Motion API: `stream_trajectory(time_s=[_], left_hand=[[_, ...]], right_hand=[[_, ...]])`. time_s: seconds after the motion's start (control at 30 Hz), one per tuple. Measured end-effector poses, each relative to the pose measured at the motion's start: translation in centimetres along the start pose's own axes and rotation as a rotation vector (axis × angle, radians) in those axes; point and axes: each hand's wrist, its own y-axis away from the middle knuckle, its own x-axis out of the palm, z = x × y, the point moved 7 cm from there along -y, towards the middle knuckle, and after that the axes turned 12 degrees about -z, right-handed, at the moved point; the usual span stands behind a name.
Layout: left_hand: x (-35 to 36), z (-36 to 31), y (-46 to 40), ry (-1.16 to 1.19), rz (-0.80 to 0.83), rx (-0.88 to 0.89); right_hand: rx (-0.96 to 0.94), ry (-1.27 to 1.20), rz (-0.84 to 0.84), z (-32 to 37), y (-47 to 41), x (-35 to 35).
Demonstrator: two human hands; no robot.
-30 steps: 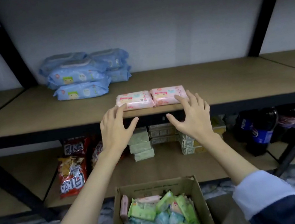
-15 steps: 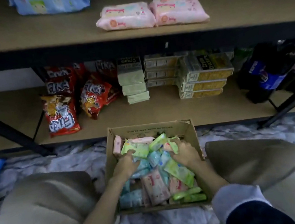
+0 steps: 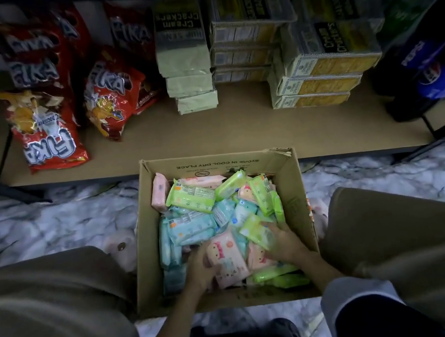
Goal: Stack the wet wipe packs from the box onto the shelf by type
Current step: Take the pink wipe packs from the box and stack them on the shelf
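Both hands in box (image 3: 292, 204), lower centre: left hand (image 3: 201, 268) grips pink pack (image 3: 228, 256); right hand (image 3: 283, 242), grip unclear, on green pack (image 3: 256, 230). Risk: mixed types lifted together.

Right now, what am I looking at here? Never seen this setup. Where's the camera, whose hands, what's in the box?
There is no machine here. A person wears one wide-angle camera on the head, so the single picture looks forward and down at their own arms and knees.

A cardboard box stands on the marble floor between the knees, full of small wet wipe packs in green, pale blue and pink. Both hands are down in it. The left hand has a grip on a pink pack. The right hand lies among the packs at a green pack; whether it actually holds that one is hard to tell.

Behind the box is the bottom shelf, with red snack bags, stacked cracker boxes and dark soda bottles. The shelf meant for the wipes is out of view.
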Motion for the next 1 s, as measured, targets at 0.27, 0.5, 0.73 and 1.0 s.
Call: stream_trajectory(time_s=[0.27, 0.5, 0.73, 1.0], left_hand=[[1.4, 1.0, -2.1, 0.057, -0.015, -0.061], [1.5, 0.0, -1.7, 0.0, -0.031, 0.017], [1.5, 0.0, -1.4, 0.016, -0.019, 0.057], [2.1, -1.6, -0.6, -0.072, 0.017, 0.085]], right_hand=[[0.058, -0.214, 0.001, 1.5, -2.5, -0.9], [-0.002, -0.824, -0.08, 9.5, -2.7, -7.1], [0.093, -0.182, -0.049, 1.0, -1.3, -1.2], [0.259, -0.345, -0.103, -2.1, 0.3, 3.6]])
